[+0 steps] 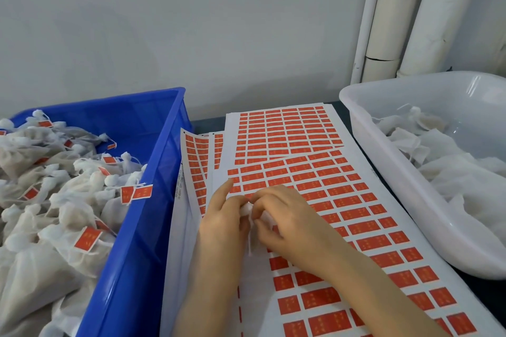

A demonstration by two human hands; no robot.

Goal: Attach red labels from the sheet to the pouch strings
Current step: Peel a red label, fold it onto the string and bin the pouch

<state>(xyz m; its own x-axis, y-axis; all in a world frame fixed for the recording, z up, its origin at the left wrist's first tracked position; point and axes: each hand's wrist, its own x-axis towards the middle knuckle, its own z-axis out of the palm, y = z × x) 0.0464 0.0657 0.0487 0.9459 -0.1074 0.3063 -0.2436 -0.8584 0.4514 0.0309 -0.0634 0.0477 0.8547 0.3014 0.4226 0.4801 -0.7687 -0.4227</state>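
Pouch [246, 209] pinched by my left hand [223, 217] and right hand [283, 217] over the label sheet [369, 227]; blue crate [142, 227] looks full of tagged ones, white tub [388, 180] holds untagged.

Bright, even, soft light with faint shadows; overall slightly blurry, wide-angle bending at the edges.

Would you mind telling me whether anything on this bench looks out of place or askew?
Only small things: the top label sheet lies skewed across the sheet beneath, and two red tags dangle at the blue crate's rim. Nothing looks spilled or damaged.
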